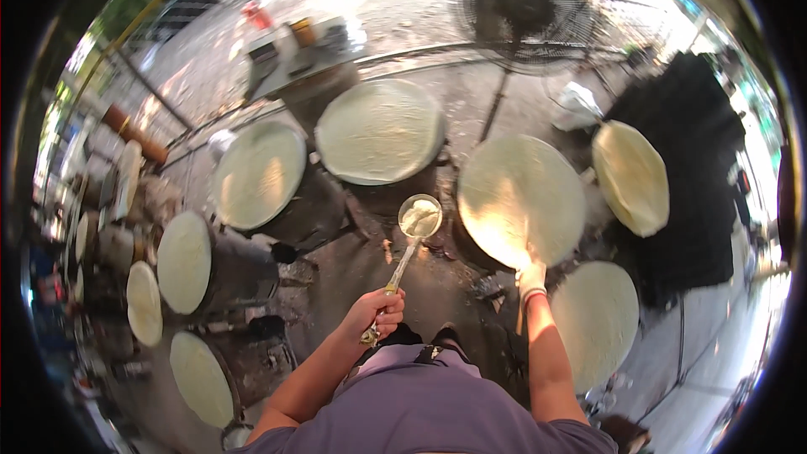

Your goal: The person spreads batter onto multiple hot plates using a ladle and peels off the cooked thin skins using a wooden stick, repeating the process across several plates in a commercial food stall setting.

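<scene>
Head view shows the left hand [382,314] wrapped firmly around the handle of a ladle [404,263], whose bowl, with pale batter [419,218] in it, hangs between two broad rounds, one ahead [380,132] and one to the right [517,189]. At the near edge of the right-hand round, the right hand [531,276] has its fingers curled around a thin stick [519,317], partly lost in glare; a yellow sheet [630,178] lies beyond, beside a black cloth [685,176].
</scene>
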Action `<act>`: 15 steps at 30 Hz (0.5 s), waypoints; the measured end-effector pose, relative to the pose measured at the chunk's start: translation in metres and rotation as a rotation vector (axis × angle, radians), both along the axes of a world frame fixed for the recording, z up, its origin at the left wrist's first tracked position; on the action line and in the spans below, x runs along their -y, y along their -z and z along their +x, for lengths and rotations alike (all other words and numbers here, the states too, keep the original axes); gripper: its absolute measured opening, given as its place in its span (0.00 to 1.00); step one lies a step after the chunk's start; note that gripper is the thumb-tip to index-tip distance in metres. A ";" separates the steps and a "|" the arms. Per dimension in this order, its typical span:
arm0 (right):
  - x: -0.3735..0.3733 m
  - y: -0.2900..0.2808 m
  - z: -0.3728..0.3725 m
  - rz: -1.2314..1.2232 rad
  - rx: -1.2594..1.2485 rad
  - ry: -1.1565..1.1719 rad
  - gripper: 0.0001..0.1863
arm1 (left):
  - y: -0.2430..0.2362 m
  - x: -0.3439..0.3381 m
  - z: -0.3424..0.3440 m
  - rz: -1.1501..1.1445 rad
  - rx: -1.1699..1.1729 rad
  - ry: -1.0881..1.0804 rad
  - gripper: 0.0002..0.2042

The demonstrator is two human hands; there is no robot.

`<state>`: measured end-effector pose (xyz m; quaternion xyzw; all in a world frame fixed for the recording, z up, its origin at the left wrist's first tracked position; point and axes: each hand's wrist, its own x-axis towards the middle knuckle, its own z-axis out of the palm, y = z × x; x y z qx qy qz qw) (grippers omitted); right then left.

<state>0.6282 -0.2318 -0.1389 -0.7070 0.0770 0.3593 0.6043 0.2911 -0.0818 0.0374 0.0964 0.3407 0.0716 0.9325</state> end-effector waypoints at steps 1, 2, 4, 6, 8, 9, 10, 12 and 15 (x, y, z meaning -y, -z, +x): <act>-0.004 0.026 -0.002 0.018 0.181 -0.196 0.13 | -0.008 -0.007 -0.013 0.015 -0.018 -0.062 0.05; -0.019 0.053 -0.008 0.043 0.359 -0.391 0.12 | -0.009 -0.017 -0.027 0.017 -0.015 -0.106 0.05; -0.075 0.009 -0.057 -0.093 -0.047 -0.440 0.11 | -0.004 -0.039 -0.070 -0.002 0.032 -0.231 0.05; -0.139 -0.016 -0.100 -0.062 -0.018 -0.527 0.10 | 0.002 -0.064 -0.106 0.023 0.036 -0.293 0.05; -0.204 -0.039 -0.145 -0.058 -0.020 -0.612 0.09 | 0.007 -0.093 -0.141 0.054 -0.092 -0.466 0.05; -0.243 -0.040 -0.163 -0.039 -0.040 -0.611 0.10 | 0.011 -0.110 -0.158 0.063 -0.123 -0.513 0.06; -0.285 -0.047 -0.186 -0.027 -0.067 -0.611 0.11 | 0.013 -0.124 -0.178 0.053 -0.119 -0.526 0.06; -0.371 -0.017 -0.217 0.117 0.259 -0.776 0.14 | 0.018 -0.155 -0.214 0.118 -0.192 -0.648 0.06; -0.501 -0.008 -0.253 -0.080 0.409 -0.959 0.22 | 0.014 -0.192 -0.266 0.119 -0.240 -0.752 0.06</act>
